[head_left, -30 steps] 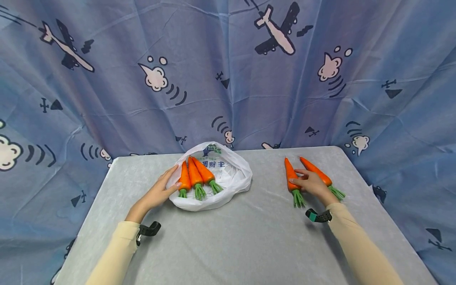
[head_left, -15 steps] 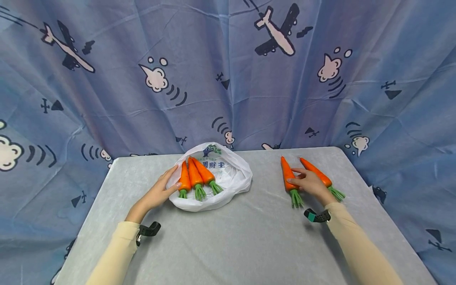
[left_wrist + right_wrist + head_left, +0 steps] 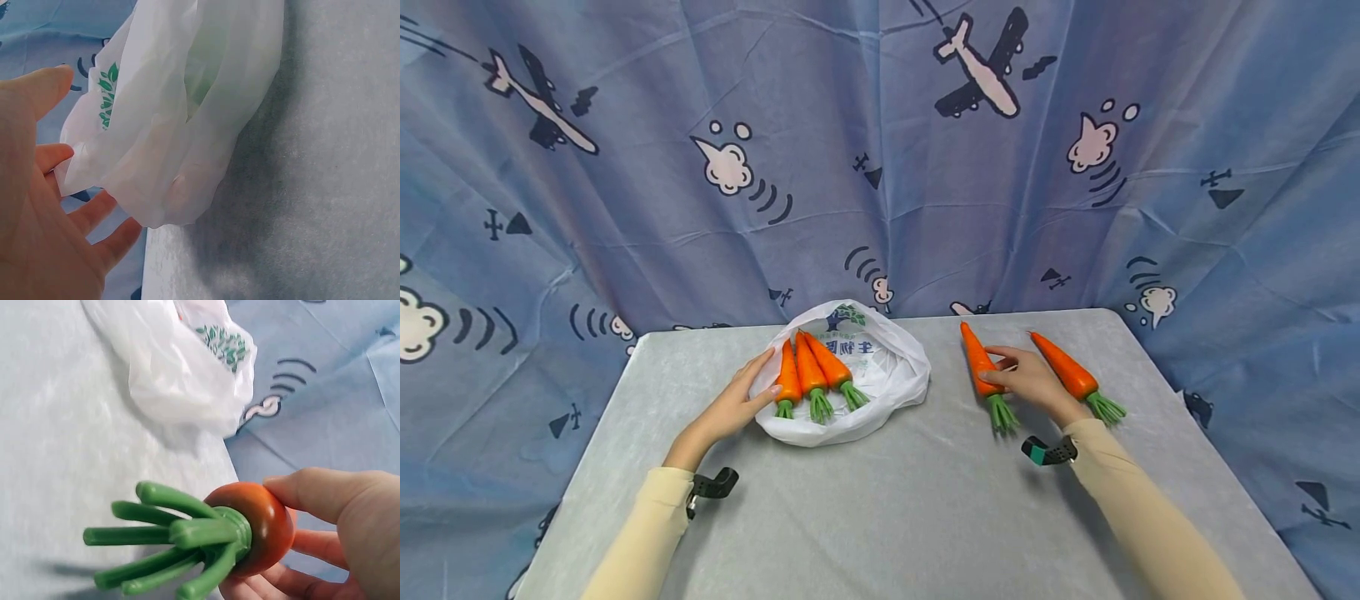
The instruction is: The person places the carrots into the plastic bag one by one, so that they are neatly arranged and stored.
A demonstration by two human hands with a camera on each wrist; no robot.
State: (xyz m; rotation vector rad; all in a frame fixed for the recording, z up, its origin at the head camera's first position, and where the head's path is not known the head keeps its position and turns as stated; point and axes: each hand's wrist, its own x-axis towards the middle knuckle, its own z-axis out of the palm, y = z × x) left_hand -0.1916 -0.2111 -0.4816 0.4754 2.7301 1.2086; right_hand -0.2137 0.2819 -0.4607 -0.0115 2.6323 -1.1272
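In the head view my right hand (image 3: 1028, 382) pinches a carrot (image 3: 977, 357) with a smooth orange root and green stalks. The right wrist view shows thumb and fingers around the orange root (image 3: 270, 528) just below the green stalks (image 3: 187, 534). My left hand (image 3: 730, 408) is at the left rim of a white plastic bag (image 3: 902, 392), its fingers fairly straight. In the left wrist view the left hand's fingers (image 3: 90, 209) touch or nearly touch the bag (image 3: 156, 144). Three carrots (image 3: 808, 371) lie side by side in the bag's open mouth, stalks toward me.
Another carrot (image 3: 1066, 365) lies on the table right of my right hand. The grey-white tabletop (image 3: 880, 517) ends at the back against a blue patterned curtain (image 3: 880, 167). Each wrist wears a black band, the right one (image 3: 1049, 451) with a green patch.
My right hand has moved left with its carrot, away from the other carrot and closer to the bag. The left hand, the bag and the carrots in it stay where they were.
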